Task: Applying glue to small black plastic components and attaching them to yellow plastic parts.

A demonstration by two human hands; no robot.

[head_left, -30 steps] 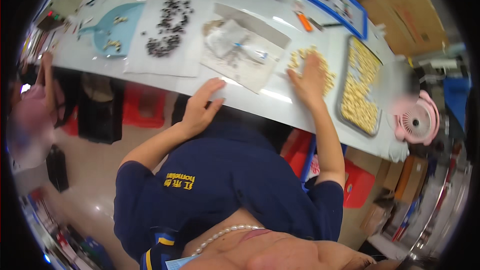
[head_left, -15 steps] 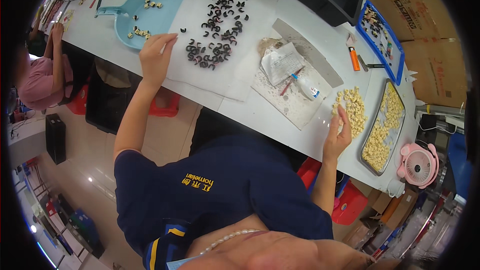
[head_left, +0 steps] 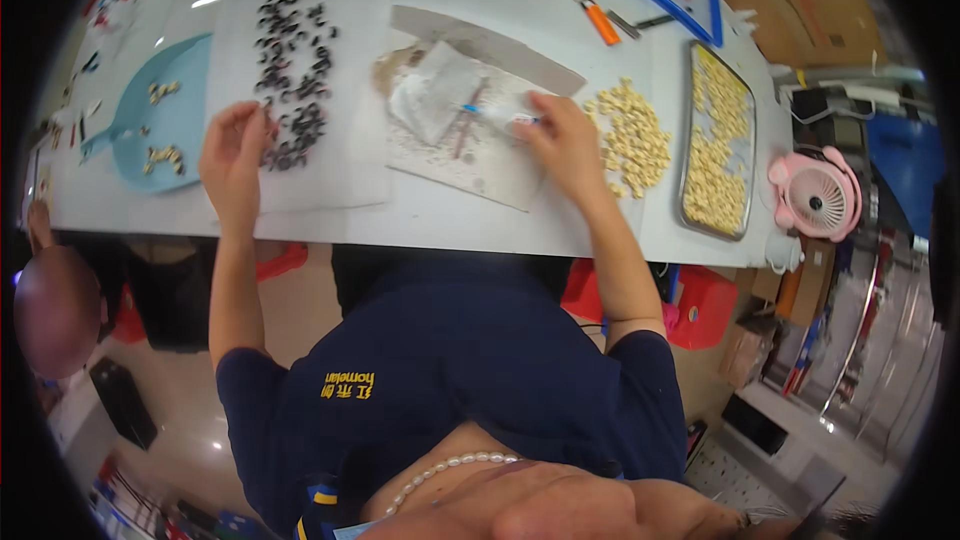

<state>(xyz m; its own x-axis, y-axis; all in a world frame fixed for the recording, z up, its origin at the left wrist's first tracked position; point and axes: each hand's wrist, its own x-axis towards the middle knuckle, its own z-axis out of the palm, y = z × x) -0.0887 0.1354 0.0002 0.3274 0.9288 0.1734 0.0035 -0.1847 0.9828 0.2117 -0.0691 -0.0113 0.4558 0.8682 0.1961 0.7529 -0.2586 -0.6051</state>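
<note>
My left hand (head_left: 236, 162) is over the left edge of a pile of small black curved pieces (head_left: 296, 75), its fingertips pinched together. What lies in the pinch is too small to make out. My right hand (head_left: 566, 147) has its fingers closed on a white squeeze bottle (head_left: 500, 112) with a blue tip. The bottle is above a stained, greyish board (head_left: 465, 172), beside a crumpled white paper (head_left: 432, 95). Just right of that hand lies a heap of small cream-coloured pieces (head_left: 632, 140). A light-blue pan (head_left: 165, 75) on the left holds several cream-and-black pieces (head_left: 163, 159).
A metal tray (head_left: 688, 175) of cream pieces and a pink fan (head_left: 818, 195) stand at the right. Farther back are an orange-handled tool (head_left: 600, 22) and a blue tray (head_left: 712, 5). Another person (head_left: 60, 310) is at the far left.
My right hand has moved left from the cream heap onto the bottle. My left hand has gone from between the pan and the black pieces to the pile's edge. The view has turned.
</note>
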